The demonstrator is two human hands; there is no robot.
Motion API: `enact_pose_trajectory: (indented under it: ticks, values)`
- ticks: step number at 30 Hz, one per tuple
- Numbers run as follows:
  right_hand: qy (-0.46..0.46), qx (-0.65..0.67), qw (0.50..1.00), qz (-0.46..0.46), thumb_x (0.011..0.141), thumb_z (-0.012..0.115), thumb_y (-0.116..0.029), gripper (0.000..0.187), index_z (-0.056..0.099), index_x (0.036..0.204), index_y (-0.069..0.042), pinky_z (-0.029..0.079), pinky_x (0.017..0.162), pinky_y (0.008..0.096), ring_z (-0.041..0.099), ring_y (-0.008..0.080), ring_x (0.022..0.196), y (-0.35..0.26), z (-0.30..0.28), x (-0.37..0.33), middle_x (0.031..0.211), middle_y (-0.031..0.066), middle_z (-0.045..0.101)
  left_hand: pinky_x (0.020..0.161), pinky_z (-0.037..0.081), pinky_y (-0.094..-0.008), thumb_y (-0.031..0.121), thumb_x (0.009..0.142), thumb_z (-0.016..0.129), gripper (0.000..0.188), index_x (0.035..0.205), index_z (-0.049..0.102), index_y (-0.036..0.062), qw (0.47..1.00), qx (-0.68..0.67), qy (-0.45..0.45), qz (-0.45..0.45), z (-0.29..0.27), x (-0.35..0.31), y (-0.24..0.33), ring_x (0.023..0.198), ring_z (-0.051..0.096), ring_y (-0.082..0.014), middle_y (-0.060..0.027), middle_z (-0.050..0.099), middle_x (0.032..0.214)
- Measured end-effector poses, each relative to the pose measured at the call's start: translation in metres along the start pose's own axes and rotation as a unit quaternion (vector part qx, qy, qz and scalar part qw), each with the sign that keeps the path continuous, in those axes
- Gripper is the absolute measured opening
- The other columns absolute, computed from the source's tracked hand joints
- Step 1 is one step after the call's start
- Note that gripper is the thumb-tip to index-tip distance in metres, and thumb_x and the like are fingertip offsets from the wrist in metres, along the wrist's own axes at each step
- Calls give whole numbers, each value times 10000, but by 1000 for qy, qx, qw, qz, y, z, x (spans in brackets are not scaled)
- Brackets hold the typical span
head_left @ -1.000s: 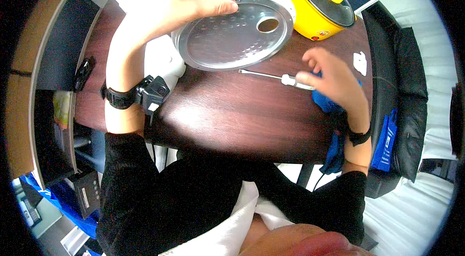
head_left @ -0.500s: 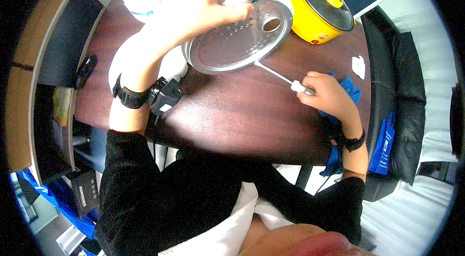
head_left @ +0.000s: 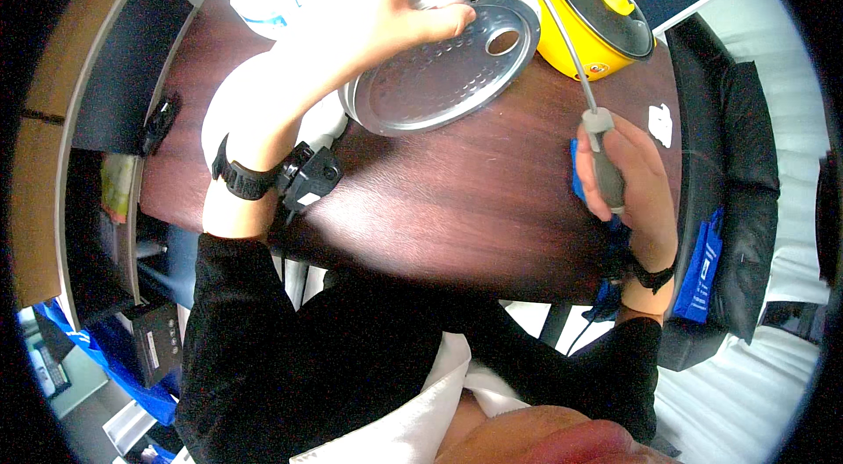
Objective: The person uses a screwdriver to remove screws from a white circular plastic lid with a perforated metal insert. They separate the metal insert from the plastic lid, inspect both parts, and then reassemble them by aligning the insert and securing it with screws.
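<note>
My left hand (head_left: 399,12) grips the rim of a round lid (head_left: 439,82), which looks like a rice cooker's. The lid is tilted up, showing a dimpled metal lining, a white edge and one round hole. In my right hand (head_left: 637,170) is a screwdriver (head_left: 604,161) with a grey handle, fingers wrapped round it. Its metal shaft points up and away, passing in front of the yellow pot (head_left: 562,34) in this view. The screwdriver's tip is apart from the lid.
At the far left stands a white appliance body (head_left: 263,3) with a dark opening and a sticker. A white rounded object (head_left: 323,122) lies under my left forearm. White crumpled material (head_left: 660,124) sits at the table's right edge. Black seating (head_left: 742,201) and a blue bag (head_left: 701,275) flank the table.
My right hand has drawn back to the right and turned the screwdriver upward, away from the lid's lower edge. The lid stays in my left hand, slightly shifted.
</note>
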State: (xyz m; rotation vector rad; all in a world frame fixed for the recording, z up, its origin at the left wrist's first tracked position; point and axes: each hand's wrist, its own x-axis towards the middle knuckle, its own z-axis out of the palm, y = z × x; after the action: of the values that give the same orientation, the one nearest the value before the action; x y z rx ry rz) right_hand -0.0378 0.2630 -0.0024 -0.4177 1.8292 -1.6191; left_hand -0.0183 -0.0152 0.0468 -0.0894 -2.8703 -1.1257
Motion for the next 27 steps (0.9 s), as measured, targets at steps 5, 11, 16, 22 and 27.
enact_pose_trajectory:
  ticks: [5, 11, 16, 22, 27]
  values:
    - [-28, -105, 994, -26, 983, 384, -253, 250, 499, 928, -38, 306, 366, 195, 409, 74, 377, 11, 15, 8, 616, 36, 505, 619, 491, -311, 320, 778, 688, 388, 977, 620, -6, 990, 50, 87, 100, 15, 6, -28, 686, 629, -210, -145, 640, 781]
    - [-25, -72, 997, 0, 977, 422, -219, 230, 508, 910, -16, 322, 382, 211, 419, 73, 406, 10, 14, 4, 613, 16, 478, 579, 507, -303, 261, 809, 650, 337, 971, 619, -33, 999, 4, 32, 22, 9, 3, -8, 658, 659, -222, -177, 662, 768]
    - [-43, -43, 998, 1, 989, 391, -218, 242, 501, 915, -16, 324, 386, 211, 415, 74, 401, 11, 17, 5, 600, 17, 477, 584, 507, -309, 261, 810, 649, 322, 956, 625, -26, 996, 34, 65, 59, 12, 1, -9, 659, 662, -226, -173, 662, 759]
    - [-43, -29, 999, 4, 990, 387, -217, 240, 494, 909, -18, 317, 387, 209, 411, 72, 400, 12, 20, 4, 588, 13, 470, 581, 508, -310, 262, 821, 637, 320, 965, 623, -23, 997, 14, 54, 50, 12, -1, -10, 665, 661, -227, -166, 663, 766]
    - [-41, -34, 999, 7, 991, 382, -222, 241, 489, 911, -22, 311, 393, 207, 407, 70, 397, 12, 23, 0, 576, 7, 461, 575, 514, -302, 263, 829, 628, 324, 985, 618, -21, 999, 7, 33, 25, 11, -1, -5, 662, 657, -224, -163, 664, 792]
